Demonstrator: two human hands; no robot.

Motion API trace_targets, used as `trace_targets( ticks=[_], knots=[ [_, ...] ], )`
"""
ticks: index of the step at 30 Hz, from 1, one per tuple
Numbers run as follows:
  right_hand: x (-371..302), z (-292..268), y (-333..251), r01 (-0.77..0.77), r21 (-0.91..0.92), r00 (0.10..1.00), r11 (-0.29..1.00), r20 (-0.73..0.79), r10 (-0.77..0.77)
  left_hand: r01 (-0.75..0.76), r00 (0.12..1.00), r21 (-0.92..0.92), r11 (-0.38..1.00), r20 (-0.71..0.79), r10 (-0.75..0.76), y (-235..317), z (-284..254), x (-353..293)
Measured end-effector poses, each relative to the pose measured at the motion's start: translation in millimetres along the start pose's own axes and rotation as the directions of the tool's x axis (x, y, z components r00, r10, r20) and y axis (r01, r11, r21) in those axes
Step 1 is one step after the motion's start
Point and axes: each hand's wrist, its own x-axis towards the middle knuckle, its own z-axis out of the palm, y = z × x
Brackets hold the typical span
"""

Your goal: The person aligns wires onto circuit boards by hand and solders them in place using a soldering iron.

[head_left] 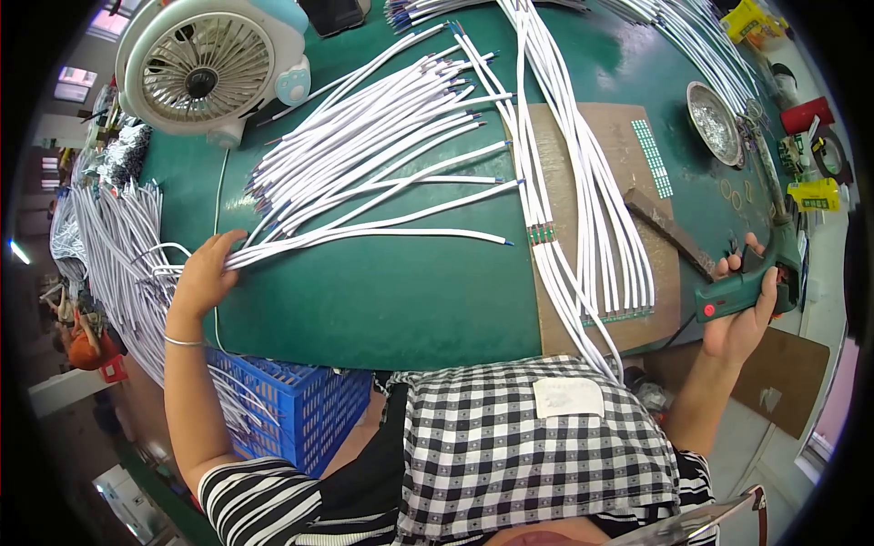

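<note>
My left hand (208, 273) is closed around the near ends of a few white cables (364, 237) at the left of the table. Their other ends, some tipped blue, fan out to the right. Beyond them lies a thick pile of similar cables (364, 136). My right hand (748, 314), at the right edge, grips a dark green pistol-shaped tool (728, 298) by its handle; its exact kind is unclear. Between my hands, long white cables (592, 191) run over a brown board (569, 318). Small circuit boards (542, 234) sit across some of them, and a green strip (628, 317) lies at their near ends.
A fan (202, 82) stands far left. A dark bar (669, 232), a green sheet of small boards (651, 156), a metal bowl (715, 123) and rubber bands (736, 196) lie at right. More cables (118, 246) hang off the left edge above a blue crate (314, 409).
</note>
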Motion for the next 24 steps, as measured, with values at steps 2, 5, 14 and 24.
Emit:
trace_targets(
  ticks=[2,5,14,24],
  knots=[
    [-2,1,3,-0.014,-0.001,1.0,1.0,-0.017,0.014,0.065,0.997,-0.02,0.998,0.044,-0.064,-4,2,0],
    [-5,1,8,-0.037,0.017,0.999,0.999,-0.032,0.037,-0.064,0.997,0.099,0.993,0.048,0.059,-4,8,0],
    [-7,1,6,-0.029,0.07,0.999,0.997,0.017,0.028,-0.029,0.951,0.396,0.918,-0.273,0.148,10,-49,2],
    [-11,4,10,-0.05,0.076,0.999,0.996,-0.009,0.051,0.038,0.971,0.664,0.747,-0.2,0.128,-10,-41,29]
  ],
)
